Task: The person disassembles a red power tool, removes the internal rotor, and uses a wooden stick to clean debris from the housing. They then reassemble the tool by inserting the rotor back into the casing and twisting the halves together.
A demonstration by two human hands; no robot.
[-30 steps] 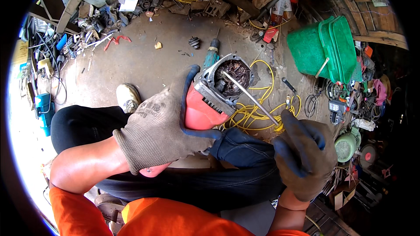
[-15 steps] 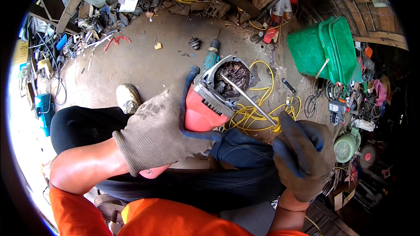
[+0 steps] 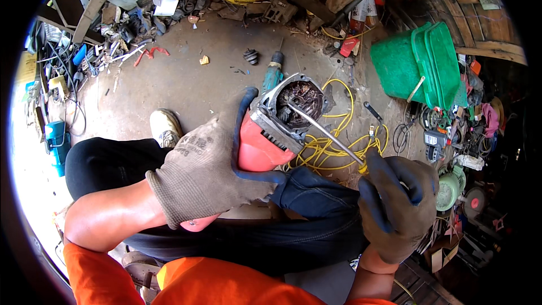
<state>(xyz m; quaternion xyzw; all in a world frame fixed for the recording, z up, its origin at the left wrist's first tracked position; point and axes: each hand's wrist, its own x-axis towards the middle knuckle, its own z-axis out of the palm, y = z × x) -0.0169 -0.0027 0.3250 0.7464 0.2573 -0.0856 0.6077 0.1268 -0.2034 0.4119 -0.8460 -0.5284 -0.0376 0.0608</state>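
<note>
the left hand (image 3: 212,164), gloved, is wrapped around the red power-tool body (image 3: 259,144), thumb and fingers set wide across it. this grip appears chosen to brace the body and to present its open metal housing (image 3: 262,118) upward, just beyond the fingers and toward the right hand (image 3: 398,206). the right hand, also gloved, is closed narrowly on the yellow handle of a slim metal rod (image 3: 327,134). the rod slants from the right fingertips to the housing; its angle presumably allows the tip to reach the dark, matted contents while the hand stays clear of the rim. tip depth cannot be told.

quantities:
- gloved hands: two.
- red power-tool body: one, in the left hand.
- rod: one, in the right hand.
- teal drill (image 3: 272,73): one, on the floor beyond the left fingertips, bit pointing away.
- dark ribbed part (image 3: 250,56): one, beyond the left hand, near the drill.
- yellow cable (image 3: 309,153): tangled between the hands; number of lengths cannot be told.
- green bucket (image 3: 395,65): beyond the right hand; double rims show, so one or two nested cannot be told.
</note>
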